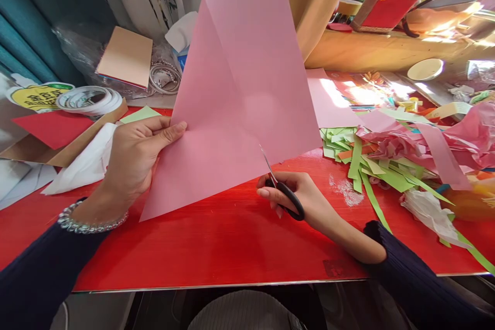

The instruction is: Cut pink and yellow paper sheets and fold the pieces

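A large folded pink sheet of paper (240, 93) stands up over the red table (216, 247). My left hand (137, 157) pinches its left edge, thumb on the front, fingers closed on the paper. My right hand (297, 198) grips black-handled scissors (280, 183) at the sheet's lower right edge. The blades point up into the paper's bottom edge. A beaded bracelet (91, 221) sits on my left wrist.
Green and pink paper strips and crumpled pink tissue (390, 157) pile up on the right. Rolls of white tape (91, 99) lie in a cardboard tray at the left, near a red card (54, 128) and a tan pad (126, 56). A white bowl (425, 68) sits far right.
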### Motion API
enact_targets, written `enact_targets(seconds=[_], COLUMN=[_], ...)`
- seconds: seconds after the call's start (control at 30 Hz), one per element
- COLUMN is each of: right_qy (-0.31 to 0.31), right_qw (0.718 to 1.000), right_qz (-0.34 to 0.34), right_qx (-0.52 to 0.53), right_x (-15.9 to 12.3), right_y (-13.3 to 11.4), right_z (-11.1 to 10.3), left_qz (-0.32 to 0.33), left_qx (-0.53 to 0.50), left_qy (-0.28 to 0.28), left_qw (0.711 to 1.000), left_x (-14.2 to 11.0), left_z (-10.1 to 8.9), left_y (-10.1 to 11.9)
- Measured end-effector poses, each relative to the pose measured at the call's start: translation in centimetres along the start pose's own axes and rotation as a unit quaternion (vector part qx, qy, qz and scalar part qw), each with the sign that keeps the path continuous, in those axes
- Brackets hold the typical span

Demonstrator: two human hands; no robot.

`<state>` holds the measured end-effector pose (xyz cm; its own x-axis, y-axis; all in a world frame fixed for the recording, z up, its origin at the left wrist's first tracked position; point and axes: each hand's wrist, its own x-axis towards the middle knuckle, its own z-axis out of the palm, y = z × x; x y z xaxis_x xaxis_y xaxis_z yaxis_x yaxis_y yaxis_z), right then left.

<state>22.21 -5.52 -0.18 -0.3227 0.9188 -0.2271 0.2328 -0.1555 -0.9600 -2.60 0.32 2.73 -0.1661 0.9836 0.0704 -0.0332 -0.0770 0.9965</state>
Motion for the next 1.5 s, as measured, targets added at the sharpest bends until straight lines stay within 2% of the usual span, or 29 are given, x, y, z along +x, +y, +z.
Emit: enact_targets(seconds=[0.73,0.93,1.33,1.5], right_qy=[0.019,0.027,0.003,0.021], right_qw=[0.999,0.997,0.999,0.998], right_qz=[0.019,0.021,0.003,0.008], right_qx=[0.038,0.076,0.052,0.050], right_x=[0.1,0.3,0.3,0.3], right_y=[-0.8,-0.7,-0.1,-0.4], right_z=[0.6,0.7,0.2,0.3], left_qz=[0.001,0.001,-0.002,0.005], left_qx=[0.053,0.051,0.085,0.086], left_qy=[-0.022,-0.019,-0.026,-0.016], left_qw=[0.998,0.999,0.996,0.996], left_x=[-0.5,-0.5,-1.1,-1.0], left_z=[0.3,0.2,0.4,0.4], left_y=[-0.8,-0.9,-0.8,-1.0])
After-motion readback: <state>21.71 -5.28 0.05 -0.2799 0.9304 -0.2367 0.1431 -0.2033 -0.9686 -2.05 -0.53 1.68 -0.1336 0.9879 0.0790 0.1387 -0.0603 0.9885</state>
